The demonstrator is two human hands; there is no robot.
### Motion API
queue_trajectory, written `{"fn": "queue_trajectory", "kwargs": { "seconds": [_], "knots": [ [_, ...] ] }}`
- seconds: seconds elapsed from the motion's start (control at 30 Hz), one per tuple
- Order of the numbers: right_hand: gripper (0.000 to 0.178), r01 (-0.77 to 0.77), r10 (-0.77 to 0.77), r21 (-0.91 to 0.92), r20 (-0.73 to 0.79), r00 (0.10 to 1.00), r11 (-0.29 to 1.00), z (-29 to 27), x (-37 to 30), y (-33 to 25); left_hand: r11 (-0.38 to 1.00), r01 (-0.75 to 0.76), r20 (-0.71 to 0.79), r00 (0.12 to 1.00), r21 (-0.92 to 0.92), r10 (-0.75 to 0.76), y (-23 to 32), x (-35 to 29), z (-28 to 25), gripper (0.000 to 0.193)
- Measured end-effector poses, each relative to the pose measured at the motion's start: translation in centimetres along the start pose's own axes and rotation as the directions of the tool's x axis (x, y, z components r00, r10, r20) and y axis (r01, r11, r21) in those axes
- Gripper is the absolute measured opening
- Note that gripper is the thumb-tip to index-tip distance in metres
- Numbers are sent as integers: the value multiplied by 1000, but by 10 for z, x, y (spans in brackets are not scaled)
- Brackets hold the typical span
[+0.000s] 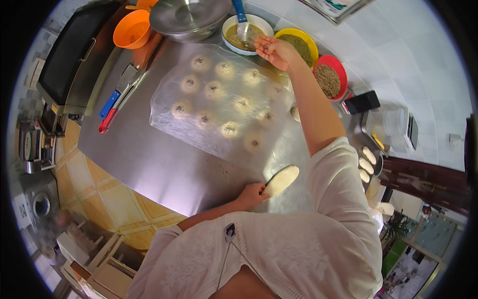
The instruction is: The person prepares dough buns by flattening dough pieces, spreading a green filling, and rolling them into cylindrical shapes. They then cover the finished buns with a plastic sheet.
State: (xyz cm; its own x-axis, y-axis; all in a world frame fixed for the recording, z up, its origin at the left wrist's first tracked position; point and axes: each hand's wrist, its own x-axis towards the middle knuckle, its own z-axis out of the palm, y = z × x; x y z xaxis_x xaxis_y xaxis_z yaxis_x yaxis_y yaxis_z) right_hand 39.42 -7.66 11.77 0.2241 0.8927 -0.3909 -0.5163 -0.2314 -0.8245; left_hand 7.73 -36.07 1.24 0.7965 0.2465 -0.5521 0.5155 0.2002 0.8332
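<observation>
My left hand (pixel 251 194) rests on the steel counter (pixel 149 159) and pinches the edge of a flat oval of pale dough (pixel 282 179). My right hand (pixel 271 50) reaches far out, palm up with fingers slightly curled, hovering between a white bowl of yellowish filling (pixel 249 37) with a blue-handled spoon and a yellow bowl of dark greenish filling (pixel 301 45). Whether it holds a pinch of filling I cannot tell. Several dough rounds topped with dark filling (pixel 214 89) lie under a clear plastic sheet (pixel 172 112) in the middle of the counter.
A red bowl of brownish filling (pixel 328 79) sits right of the yellow one. A steel mixing bowl (pixel 186 20) and orange bowl (pixel 132 30) stand at the back. Blue- and red-handled scrapers (pixel 112 107) lie at left. More dough pieces (pixel 367 164) wait at right.
</observation>
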Motion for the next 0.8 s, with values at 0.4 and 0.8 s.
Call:
{"fn": "queue_trajectory", "kwargs": {
  "seconds": [0.4, 0.8],
  "knots": [
    [51, -214, -273, -897, -333, 902, 387, -42, -369, 204, 970, -32, 51, 998, -242, 45, -34, 21, 8, 22],
    [60, -109, -503, -993, -117, 856, 46, 14, -403, 310, 994, -27, 81, 996, -104, 36, -40, 20, 1, 13]
  ]
}}
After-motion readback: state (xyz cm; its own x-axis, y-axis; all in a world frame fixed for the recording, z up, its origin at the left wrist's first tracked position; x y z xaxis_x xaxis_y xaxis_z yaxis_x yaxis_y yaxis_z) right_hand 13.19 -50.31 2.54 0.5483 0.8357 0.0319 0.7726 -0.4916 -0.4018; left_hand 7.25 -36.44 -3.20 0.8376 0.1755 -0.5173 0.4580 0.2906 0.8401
